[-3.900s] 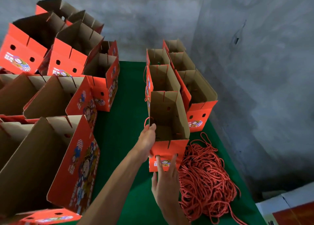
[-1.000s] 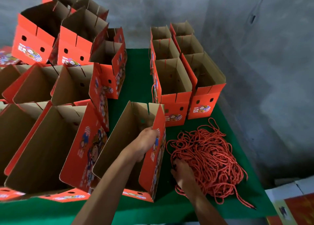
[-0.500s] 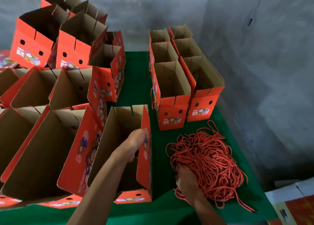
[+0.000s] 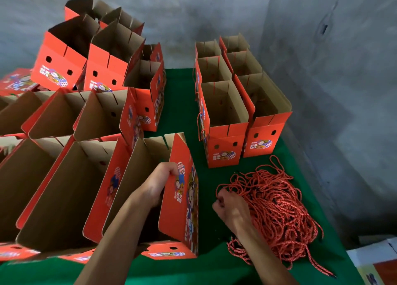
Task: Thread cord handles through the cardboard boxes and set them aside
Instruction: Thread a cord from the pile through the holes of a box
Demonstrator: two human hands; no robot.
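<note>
The left hand (image 4: 160,182) grips the top edge of an open red-printed cardboard box (image 4: 182,201) standing at the near edge of the green-covered worktop (image 4: 182,104). Just right of it, the right hand (image 4: 233,209) is curled, pinching strands in a tangled heap of red twisted cords (image 4: 277,211). Finished boxes with cord handles (image 4: 223,123) stand in rows behind the heap.
</note>
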